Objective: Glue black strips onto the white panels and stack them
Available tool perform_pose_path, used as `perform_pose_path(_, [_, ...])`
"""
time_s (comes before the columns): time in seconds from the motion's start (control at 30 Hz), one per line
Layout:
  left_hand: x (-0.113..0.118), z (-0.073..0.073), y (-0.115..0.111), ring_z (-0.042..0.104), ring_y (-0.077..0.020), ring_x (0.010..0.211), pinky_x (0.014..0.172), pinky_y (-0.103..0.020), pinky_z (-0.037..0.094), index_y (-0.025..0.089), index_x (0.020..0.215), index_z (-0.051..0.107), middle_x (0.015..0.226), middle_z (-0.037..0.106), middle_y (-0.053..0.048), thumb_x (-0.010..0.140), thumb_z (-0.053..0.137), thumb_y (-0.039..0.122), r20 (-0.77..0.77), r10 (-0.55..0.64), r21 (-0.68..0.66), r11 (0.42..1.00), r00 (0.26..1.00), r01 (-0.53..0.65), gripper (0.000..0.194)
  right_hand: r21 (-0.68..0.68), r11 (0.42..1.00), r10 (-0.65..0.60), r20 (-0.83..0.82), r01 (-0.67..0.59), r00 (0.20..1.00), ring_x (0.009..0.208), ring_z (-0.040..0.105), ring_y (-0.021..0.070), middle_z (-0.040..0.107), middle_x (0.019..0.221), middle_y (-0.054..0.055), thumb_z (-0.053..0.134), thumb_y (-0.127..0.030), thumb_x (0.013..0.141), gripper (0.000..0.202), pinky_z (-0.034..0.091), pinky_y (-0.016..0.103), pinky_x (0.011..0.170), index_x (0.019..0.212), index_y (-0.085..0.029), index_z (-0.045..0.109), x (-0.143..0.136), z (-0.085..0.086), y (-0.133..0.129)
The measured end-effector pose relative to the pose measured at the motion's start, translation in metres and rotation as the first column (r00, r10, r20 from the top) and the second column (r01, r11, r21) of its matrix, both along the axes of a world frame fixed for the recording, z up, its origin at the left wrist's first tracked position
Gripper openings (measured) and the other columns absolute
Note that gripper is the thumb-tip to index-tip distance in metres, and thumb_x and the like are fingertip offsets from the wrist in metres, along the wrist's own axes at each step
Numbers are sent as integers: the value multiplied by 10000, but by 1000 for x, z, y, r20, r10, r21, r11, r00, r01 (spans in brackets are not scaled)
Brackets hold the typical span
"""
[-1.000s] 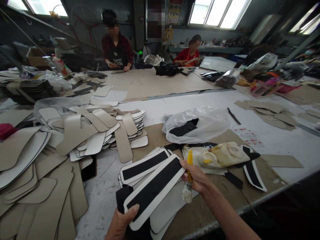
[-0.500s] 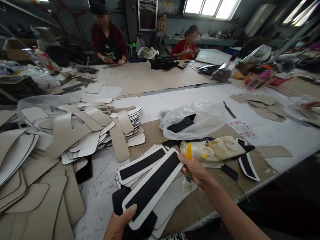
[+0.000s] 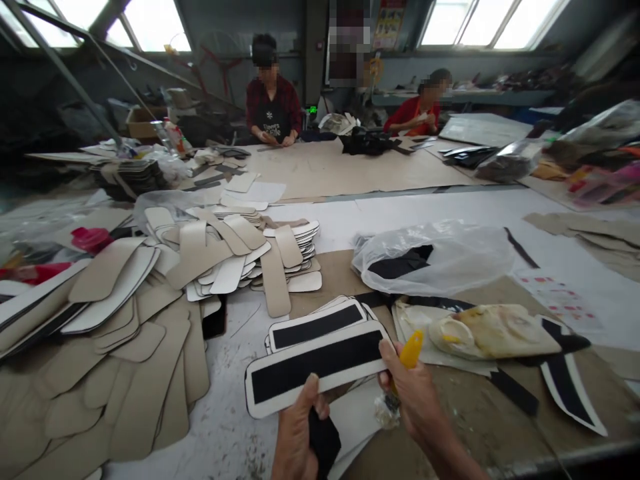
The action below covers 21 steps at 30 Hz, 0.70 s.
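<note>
A white rounded panel with a black strip (image 3: 318, 365) on its face is held between my two hands. My left hand (image 3: 299, 427) pinches its lower edge near the middle, thumb on top, with black cut pieces (image 3: 325, 441) also in that hand. My right hand (image 3: 415, 393) grips the panel's right end and also holds a yellow-handled brush (image 3: 413, 348), its pale, crusted bristles pointing down. Just behind lie similar panels (image 3: 317, 325) in a stack. Under my hands, white pieces (image 3: 357, 417) are partly hidden.
Beige and white cut pieces (image 3: 145, 373) cover the left of the table. A clear plastic bag (image 3: 450, 263) with black pieces lies ahead. To the right is a stained container (image 3: 520, 331) beside a black-and-white piece (image 3: 575, 393). Two people work at the far table (image 3: 320, 167).
My view has swung left. The panel has turned from a steep slant to nearly level, and my left hand has moved from its lower end to mid-edge. My right hand keeps the brush.
</note>
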<state>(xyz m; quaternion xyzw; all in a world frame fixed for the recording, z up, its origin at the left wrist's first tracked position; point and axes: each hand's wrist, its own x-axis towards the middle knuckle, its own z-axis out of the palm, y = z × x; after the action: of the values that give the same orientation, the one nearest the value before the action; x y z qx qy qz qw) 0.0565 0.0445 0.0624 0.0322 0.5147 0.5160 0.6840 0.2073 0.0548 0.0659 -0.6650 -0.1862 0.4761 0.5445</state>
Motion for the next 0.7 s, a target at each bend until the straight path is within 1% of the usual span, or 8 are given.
perform_pose_path(0.07, [2,7,4,351,-35,449,430,-198,336,177,748,506,560,404,73,602,723,293,-38,58,18,998,998,-57,286,-5,1000,31,7,-31,1000,401,347,43,395,447,-90,626,-500,691,349,273,156,374,692,-199,448,-6,1,-7])
perform_pose_path(0.13, [0,12,6,383,-31,477,439,-194,341,202,884,526,670,472,59,610,719,277,-60,86,56,995,994,-83,343,-2,999,51,20,-51,998,403,341,42,402,450,-84,622,-505,693,353,268,154,372,683,-195,454,-9,2,-12])
perform_pose_path(0.23, [-5,14,4,444,-42,541,465,-194,366,252,968,519,792,522,52,628,706,272,-63,103,80,992,993,-98,389,15,996,91,28,-91,996,407,333,44,399,444,-80,600,-509,713,351,268,155,376,659,-192,460,-11,2,-13])
perform_pose_path(0.33, [-13,12,3,434,-47,518,466,-194,374,251,935,522,682,499,71,640,696,278,-44,168,54,985,985,-166,344,33,998,57,30,-58,998,410,329,46,384,439,-85,601,-499,716,344,269,155,383,651,-196,453,-10,2,-10])
perform_pose_path(0.43, [-24,8,4,393,-43,467,464,-193,379,191,738,504,530,412,85,642,692,297,19,237,-13,972,971,-237,237,31,1000,-3,39,2,999,409,326,49,372,443,-91,605,-492,715,333,271,157,384,665,-201,450,-4,4,-5])
perform_pose_path(0.5, [-32,4,6,378,-40,455,464,-192,379,178,624,441,493,391,85,647,688,301,37,247,-10,969,968,-247,276,30,999,-17,43,16,999,408,330,54,372,450,-91,606,-490,714,327,270,163,377,674,-205,449,1,5,-3])
perform_pose_path(0.57, [-38,1,8,383,-43,455,467,-193,377,179,604,427,482,401,82,655,679,310,5,244,24,969,970,-244,289,31,999,-28,48,27,998,408,334,60,375,454,-89,614,-486,707,324,267,169,370,677,-210,446,5,6,-2])
perform_pose_path(0.7, [-40,2,12,432,-58,457,468,-204,381,171,677,513,509,473,70,633,692,337,-163,180,19,984,970,-180,248,35,999,-4,43,3,999,411,335,60,387,452,-84,615,-474,714,317,272,172,376,665,-207,450,6,5,-3])
